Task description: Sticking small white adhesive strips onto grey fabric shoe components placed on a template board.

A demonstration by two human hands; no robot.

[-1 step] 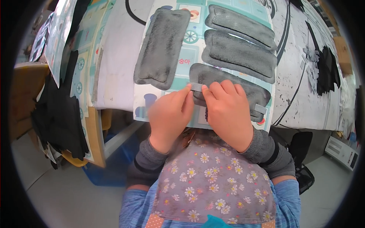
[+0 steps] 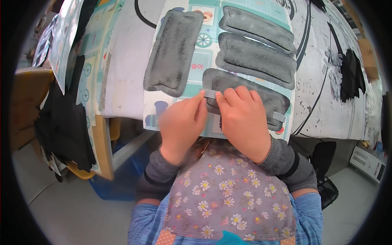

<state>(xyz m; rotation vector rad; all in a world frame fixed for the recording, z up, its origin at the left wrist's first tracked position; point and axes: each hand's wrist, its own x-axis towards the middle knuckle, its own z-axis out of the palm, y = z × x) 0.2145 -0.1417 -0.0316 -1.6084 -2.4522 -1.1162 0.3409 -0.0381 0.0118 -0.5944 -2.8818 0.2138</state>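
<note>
A small light-grey strip (image 2: 210,94) lies across the near left end of a dark grey fuzzy pad (image 2: 245,83). My left hand (image 2: 181,124) pinches the strip's left end between thumb and forefinger. At its other end, the fingertips of my right hand (image 2: 243,118) press it against the pad, fingers curled together. A similar light-grey tab (image 2: 279,117) sits at the pad's right end. Two more pads, a middle one (image 2: 256,60) and a far one (image 2: 258,29), lie beyond it, and another pad (image 2: 173,51) lies lengthwise at the left. My right hand hides part of the nearest pad.
Beneath the pads is a printed teal-and-white board (image 2: 202,65) on a white-covered table (image 2: 122,61). Black fabric pieces (image 2: 67,126) hang at the left. More black scraps (image 2: 352,77) and small grey strips (image 2: 335,71) lie at the right. A blue bin (image 2: 118,179) stands below.
</note>
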